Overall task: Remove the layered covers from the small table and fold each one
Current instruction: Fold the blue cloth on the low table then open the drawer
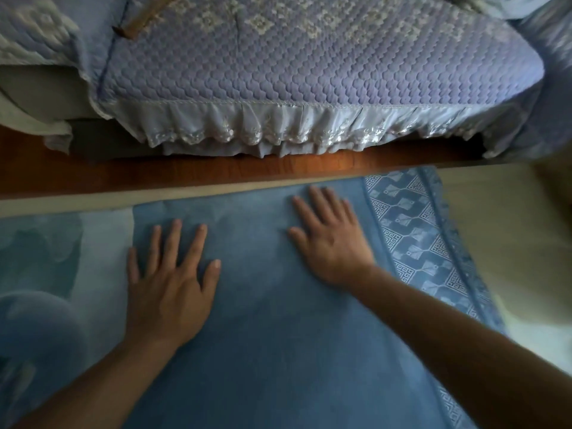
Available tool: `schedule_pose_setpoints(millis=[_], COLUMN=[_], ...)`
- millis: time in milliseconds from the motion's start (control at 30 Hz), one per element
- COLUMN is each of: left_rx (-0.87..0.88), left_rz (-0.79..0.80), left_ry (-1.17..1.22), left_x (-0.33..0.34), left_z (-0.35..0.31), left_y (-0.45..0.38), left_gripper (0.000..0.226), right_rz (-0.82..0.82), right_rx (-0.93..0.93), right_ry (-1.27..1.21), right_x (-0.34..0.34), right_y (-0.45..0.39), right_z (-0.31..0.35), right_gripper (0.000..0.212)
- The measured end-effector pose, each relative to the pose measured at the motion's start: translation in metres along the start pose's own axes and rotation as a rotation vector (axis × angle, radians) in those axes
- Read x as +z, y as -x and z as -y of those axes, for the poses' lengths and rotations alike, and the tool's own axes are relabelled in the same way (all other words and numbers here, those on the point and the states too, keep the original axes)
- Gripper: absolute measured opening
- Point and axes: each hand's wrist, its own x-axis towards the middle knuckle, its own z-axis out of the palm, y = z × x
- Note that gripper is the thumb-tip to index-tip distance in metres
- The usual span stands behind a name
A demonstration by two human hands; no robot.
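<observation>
A blue cloth cover lies spread flat in front of me, with a patterned, lace-edged border along its right side. My left hand rests palm down on its left part, fingers straight and spread. My right hand lies flat on the cover further back, near the patterned border, fingers straight. Under the blue cover, at the left, a paler blue cloth shows.
A sofa with a quilted lilac cover and a frilled hem stands just beyond. A strip of brown wood floor runs between it and the cream surface under the cloths.
</observation>
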Motion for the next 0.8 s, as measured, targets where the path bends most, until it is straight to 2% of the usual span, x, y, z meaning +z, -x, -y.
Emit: schedule_pose_setpoints(millis=[100,167,233,300,367,433,500,567,633,700,800], left_rx=[-0.003,0.001,-0.003,-0.015,-0.027,-0.021,-0.020,-0.052,-0.066,0.042,0.273], left_rz=[-0.004,0.003,0.014,0.027,0.010,0.006,0.054,0.133,0.216,0.205,0.164], left_ry=[0.004,0.010,0.031,0.041,0.042,0.029,0.029,0.031,0.080,0.075,0.053], left_x=[0.002,0.001,-0.001,-0.002,-0.002,0.000,-0.002,-0.010,-0.018,-0.016,0.004], left_z=[0.000,-0.002,-0.001,-0.002,-0.002,-0.002,-0.003,-0.008,-0.019,-0.036,-0.063], left_y=[-0.003,-0.003,-0.001,-0.002,-0.001,-0.001,-0.003,0.002,0.030,0.094,0.220], left_gripper=[0.070,0.070,0.068,0.068,0.067,0.069,0.068,0.070,0.073,0.070,0.070], right_rz=[0.110,0.072,-0.056,-0.115,0.000,0.080,0.081,0.125,0.155,0.099,0.010], right_rx=[0.489,0.621,0.424,0.065,-0.162,-0.119,0.121,0.443,0.662,0.631,0.240], right_ry=[0.040,0.019,0.008,-0.025,-0.092,-0.096,-0.020,0.036,0.004,-0.016,-0.095], right_x=[-0.034,-0.050,-0.038,-0.015,0.004,0.007,0.002,-0.017,-0.038,-0.041,-0.023], right_y=[-0.017,-0.011,0.007,0.049,0.111,0.155,0.185,0.214,0.237,0.257,0.318], right_z=[-0.123,-0.138,-0.081,0.014,0.089,0.079,0.003,-0.085,-0.134,-0.115,-0.010], right_gripper=[0.069,0.068,0.062,0.057,0.056,0.057,0.063,0.071,0.080,0.075,0.061])
